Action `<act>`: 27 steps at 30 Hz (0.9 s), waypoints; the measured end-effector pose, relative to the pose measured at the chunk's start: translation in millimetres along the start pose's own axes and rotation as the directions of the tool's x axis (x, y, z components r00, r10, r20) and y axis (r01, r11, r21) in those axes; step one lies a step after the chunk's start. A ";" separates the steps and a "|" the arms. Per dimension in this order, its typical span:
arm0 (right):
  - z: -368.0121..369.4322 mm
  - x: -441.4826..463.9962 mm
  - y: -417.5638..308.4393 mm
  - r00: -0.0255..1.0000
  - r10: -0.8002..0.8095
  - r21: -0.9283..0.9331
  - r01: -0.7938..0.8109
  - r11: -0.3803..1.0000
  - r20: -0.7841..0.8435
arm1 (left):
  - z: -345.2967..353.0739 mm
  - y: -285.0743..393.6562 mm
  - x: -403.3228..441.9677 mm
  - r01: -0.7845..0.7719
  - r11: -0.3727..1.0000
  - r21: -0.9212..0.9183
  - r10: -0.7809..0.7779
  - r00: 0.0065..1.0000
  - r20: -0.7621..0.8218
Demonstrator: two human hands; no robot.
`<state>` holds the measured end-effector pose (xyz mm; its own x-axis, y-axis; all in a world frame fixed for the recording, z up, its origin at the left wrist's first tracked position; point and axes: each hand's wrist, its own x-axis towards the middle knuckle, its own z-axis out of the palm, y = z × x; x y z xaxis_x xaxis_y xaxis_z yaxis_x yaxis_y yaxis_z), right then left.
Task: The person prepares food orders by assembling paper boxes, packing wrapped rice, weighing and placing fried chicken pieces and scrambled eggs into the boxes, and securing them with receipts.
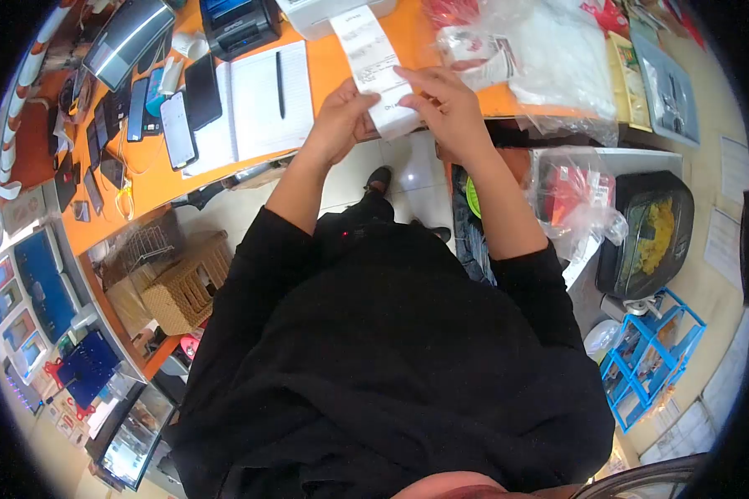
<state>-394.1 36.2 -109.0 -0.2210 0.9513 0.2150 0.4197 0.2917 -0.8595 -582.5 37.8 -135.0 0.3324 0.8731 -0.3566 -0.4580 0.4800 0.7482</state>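
Evidently gripped on both sides, a printed slip spans two hands

Just between the left grip and the right grip lies a long white paper slip, grasped by its two side edges. Left fingertips pinch one edge; right fingers and thumb close on the other, slightly higher up. The slip's near end hangs past the front edge of the orange worktop, while its far end reaches up beside a white machine.

Left of the slip, an open lined notebook bears a slim black pen. Beyond stands a black printer, and several phones crowd the left side, one light-fronted phone among them. Clear plastic bags cover the right side. Below, there are a pale tiled floor, a woven basket and, at right, a blue rack.

Narrow and gently curved, the slip carries rows of dark print, too small to read.
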 end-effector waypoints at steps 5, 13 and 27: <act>18.5 9.0 -7.1 0.978 0.175 -0.015 -0.175 0.985 0.109 | -8.4 28.6 7.0 0.294 0.953 -0.076 -0.295 0.955 0.001; 28.0 8.3 -4.3 0.963 0.263 0.117 -0.255 0.960 -0.057 | -7.1 20.0 22.4 0.238 0.968 0.085 -0.230 0.969 -0.091; 33.2 12.9 -7.9 0.948 0.244 0.079 -0.232 0.969 -0.203 | 3.2 25.0 20.0 0.224 0.973 0.046 -0.216 0.966 -0.139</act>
<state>-429.4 42.8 -114.8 0.0718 0.9935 0.0887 0.3886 0.0541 -0.9198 -584.7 67.0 -121.7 0.3055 0.7518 -0.5844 -0.3334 0.6593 0.6739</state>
